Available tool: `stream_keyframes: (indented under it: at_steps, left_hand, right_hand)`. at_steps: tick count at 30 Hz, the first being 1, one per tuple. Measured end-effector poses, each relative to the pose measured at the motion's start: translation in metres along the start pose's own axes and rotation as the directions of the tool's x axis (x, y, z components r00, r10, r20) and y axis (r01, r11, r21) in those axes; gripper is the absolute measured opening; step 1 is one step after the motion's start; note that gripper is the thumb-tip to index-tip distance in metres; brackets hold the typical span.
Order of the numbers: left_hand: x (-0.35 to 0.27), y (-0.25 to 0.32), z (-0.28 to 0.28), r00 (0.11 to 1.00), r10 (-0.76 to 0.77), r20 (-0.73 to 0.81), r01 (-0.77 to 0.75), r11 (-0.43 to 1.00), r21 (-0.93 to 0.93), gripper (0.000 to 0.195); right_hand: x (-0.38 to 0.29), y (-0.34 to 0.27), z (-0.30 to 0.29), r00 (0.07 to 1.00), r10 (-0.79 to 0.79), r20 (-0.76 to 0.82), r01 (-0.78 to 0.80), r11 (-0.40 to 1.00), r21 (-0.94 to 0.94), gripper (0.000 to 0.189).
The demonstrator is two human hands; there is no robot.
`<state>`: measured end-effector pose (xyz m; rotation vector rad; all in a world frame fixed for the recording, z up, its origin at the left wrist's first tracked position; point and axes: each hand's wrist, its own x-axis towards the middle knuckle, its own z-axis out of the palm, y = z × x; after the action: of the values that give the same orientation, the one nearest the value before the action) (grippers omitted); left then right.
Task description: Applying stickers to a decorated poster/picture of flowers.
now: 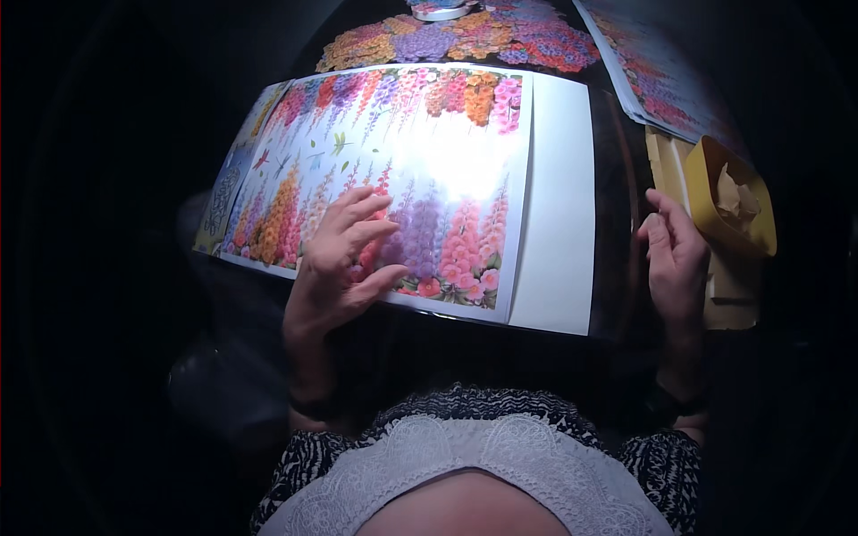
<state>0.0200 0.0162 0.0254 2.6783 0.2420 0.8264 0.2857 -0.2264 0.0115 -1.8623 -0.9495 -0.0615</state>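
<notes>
A glossy sheet printed with colourful flower spikes and dragonflies (415, 187) lies on the dark table, a bright glare on its upper right. Under its right side a plain white sheet (560, 208) sticks out. My left hand (348, 261) is over the lower edge of the printed sheet, fingers spread and apart, holding nothing; whether it touches the sheet I cannot tell. To the right of the sheets is my right hand (673, 258), thumb near the bent fingers, beside a yellow container (700, 194). Whether anything small is between those fingertips cannot be told.
Cut-out flower clusters (422, 41) spread along the back, with a white roll (442, 12) behind them. A stack of printed sheets (670, 80) lies back right. Crumpled paper (737, 197) sits in the yellow container, on brown cardboard (730, 295). Another printed piece (228, 181) shows at left.
</notes>
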Motion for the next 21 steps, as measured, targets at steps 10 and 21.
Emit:
stream_keyframes:
  at_steps: [10,21]
  left_hand:
    - [0.023,0.04,0.016,0.952,0.202,0.231,-0.19,0.979,-0.07,0.04]
    - [0.024,0.071,0.044,0.867,0.261,0.425,-0.242,0.965,-0.099,0.041]
  right_hand:
    - [-0.011,-0.026,0.006,0.598,-0.587,0.546,0.737,0.67,-0.087,0.039]
    - [-0.018,-0.027,0.004,0.609,-0.596,0.523,0.717,0.696,-0.042,0.034]
